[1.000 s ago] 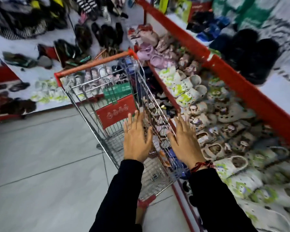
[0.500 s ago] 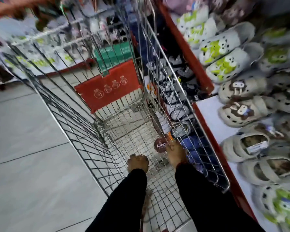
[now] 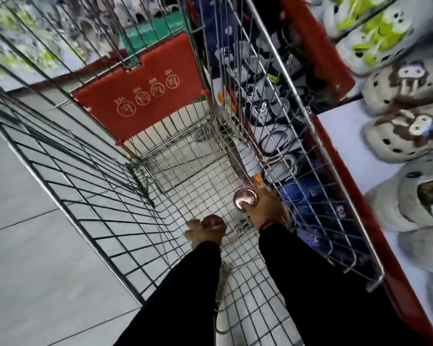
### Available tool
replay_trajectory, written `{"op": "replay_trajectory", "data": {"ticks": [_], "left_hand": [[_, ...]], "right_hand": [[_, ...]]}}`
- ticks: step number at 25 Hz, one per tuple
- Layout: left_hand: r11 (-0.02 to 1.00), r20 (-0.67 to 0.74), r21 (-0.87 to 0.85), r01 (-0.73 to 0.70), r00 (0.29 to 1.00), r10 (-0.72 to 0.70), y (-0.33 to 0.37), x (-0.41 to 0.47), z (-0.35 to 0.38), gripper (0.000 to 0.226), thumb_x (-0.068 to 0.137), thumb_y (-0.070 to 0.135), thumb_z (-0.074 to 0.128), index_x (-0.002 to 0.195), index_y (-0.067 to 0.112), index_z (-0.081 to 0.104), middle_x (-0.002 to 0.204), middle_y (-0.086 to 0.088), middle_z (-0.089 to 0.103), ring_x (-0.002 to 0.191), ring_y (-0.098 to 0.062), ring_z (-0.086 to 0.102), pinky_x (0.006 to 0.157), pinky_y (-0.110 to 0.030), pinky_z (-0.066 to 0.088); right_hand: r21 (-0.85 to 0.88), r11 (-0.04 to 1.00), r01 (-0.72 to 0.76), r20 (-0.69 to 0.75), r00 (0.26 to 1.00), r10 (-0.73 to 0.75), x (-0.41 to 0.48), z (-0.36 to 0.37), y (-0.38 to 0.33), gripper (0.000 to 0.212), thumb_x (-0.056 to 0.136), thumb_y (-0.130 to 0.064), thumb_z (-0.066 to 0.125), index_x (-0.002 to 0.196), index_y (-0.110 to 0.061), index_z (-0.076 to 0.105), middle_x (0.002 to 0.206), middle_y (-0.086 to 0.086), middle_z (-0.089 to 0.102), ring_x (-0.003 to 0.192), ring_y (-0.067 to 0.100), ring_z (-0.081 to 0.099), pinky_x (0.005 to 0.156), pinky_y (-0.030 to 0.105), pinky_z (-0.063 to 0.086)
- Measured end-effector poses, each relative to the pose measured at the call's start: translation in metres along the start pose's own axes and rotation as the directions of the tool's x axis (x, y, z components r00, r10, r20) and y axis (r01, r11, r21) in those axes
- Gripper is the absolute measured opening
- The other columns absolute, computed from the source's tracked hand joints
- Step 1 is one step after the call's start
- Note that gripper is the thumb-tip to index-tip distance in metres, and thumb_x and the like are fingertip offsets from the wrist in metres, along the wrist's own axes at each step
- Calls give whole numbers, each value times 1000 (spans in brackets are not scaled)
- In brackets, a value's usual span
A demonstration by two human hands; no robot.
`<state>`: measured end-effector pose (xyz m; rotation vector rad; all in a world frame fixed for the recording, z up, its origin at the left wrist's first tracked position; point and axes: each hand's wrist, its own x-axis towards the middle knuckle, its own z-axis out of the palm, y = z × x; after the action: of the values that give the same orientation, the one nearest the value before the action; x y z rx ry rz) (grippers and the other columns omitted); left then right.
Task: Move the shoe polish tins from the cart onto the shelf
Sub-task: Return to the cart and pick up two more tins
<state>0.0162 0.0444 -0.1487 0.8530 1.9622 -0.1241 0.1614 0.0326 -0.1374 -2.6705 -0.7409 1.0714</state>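
Note:
Both my arms in black sleeves reach down into the wire shopping cart [image 3: 90, 216]. My right hand [image 3: 266, 211] grips a round shoe polish tin [image 3: 245, 199], turned so its shiny copper-coloured face shows, near the cart's right wall. My left hand [image 3: 198, 233] holds a second, dark red tin [image 3: 212, 224] with pale lettering, just above the cart's wire floor. The shelf [image 3: 345, 136] with a red front edge runs along the right, its white surface bare in one patch between shoes.
A red plastic child-seat flap [image 3: 140, 88] closes the cart's far end. Pale clog shoes [image 3: 400, 136] with brown and green patterns fill the shelf at right. Dark and blue shoes [image 3: 268, 113] sit on a lower shelf behind the cart's right wall. Grey floor tiles [image 3: 35, 245] lie left.
My hands went from hovering over the cart down to its floor. The right hand took hold of one tin and turned it; the left hand now holds a second tin.

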Motion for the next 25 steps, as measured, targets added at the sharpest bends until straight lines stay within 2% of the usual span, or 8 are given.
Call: {"op": "replay_trajectory", "data": {"ticks": [6, 9, 11, 14, 16, 18, 22, 25], "left_hand": [[998, 24, -64, -27, 999, 29, 2, -19, -15, 49, 93, 31, 63, 128, -3, 61, 126, -22, 66, 117, -36, 63, 91, -35, 50], [973, 79, -224, -46, 995, 65, 5, -49, -30, 53, 93, 37, 61, 126, -5, 63, 124, -27, 66, 115, -41, 64, 97, -40, 52], [939, 93, -337, -73, 990, 110, 6, -69, -40, 54, 91, 34, 65, 123, -10, 63, 122, -33, 65, 114, -48, 62, 99, -50, 51], [866, 75, -484, -126, 980, 185, 7, -112, -63, 31, 89, 21, 68, 101, -8, 68, 87, -26, 70, 79, -38, 67, 67, -33, 56], [828, 78, -533, -177, 964, 256, 7, -146, -81, 15, 88, 12, 67, 76, 5, 64, 65, -10, 65, 55, -21, 59, 45, -16, 46], [781, 102, -588, -209, 939, 328, 5, -177, -92, 18, 89, 13, 67, 72, 11, 60, 71, -6, 66, 56, -9, 62, 49, -14, 49], [678, 164, -697, -235, 867, 470, 4, -264, -116, 13, 88, 17, 69, 77, 12, 65, 72, 0, 74, 63, -8, 72, 54, -26, 61], [610, 227, -749, -257, 766, 601, -3, -338, -125, 8, 91, 9, 65, 91, 2, 69, 87, -13, 74, 55, -6, 72, 48, -20, 59]], "right_hand": [[441, 887, -134, -45, 984, 171, -25, -4, 15, 42, 85, 0, 68, 126, -3, 57, 126, 21, 68, 98, 31, 71, 80, 35, 62], [575, 794, -200, 46, 976, 212, -44, -17, 24, 42, 83, 7, 66, 124, 3, 59, 127, 26, 66, 109, 33, 67, 98, 51, 54], [659, 722, -211, 90, 975, 203, -62, -30, 24, 45, 81, 10, 66, 125, 5, 61, 128, 26, 65, 109, 32, 67, 97, 46, 56], [820, 538, -198, 150, 980, 133, -108, -63, 24, 55, 81, 13, 65, 134, 3, 58, 122, 20, 68, 93, 31, 70, 73, 29, 63], [885, 420, -202, 181, 979, 91, -144, -88, 29, 56, 86, 10, 62, 140, -3, 53, 130, 19, 65, 103, 37, 70, 89, 46, 60], [907, 384, -173, 161, 985, 63, -172, -110, 35, 52, 88, 5, 62, 138, -5, 53, 126, 19, 67, 95, 34, 73, 88, 49, 59], [955, 289, -67, 60, 998, 31, -236, -173, 44, 50, 90, 5, 60, 139, -1, 51, 116, 21, 68, 68, 21, 70, 66, 34, 54], [984, 169, 59, -63, 998, 19, -302, -232, 62, 45, 91, 9, 57, 135, 9, 52, 110, 23, 64, 71, 20, 66, 50, 22, 57]]}}
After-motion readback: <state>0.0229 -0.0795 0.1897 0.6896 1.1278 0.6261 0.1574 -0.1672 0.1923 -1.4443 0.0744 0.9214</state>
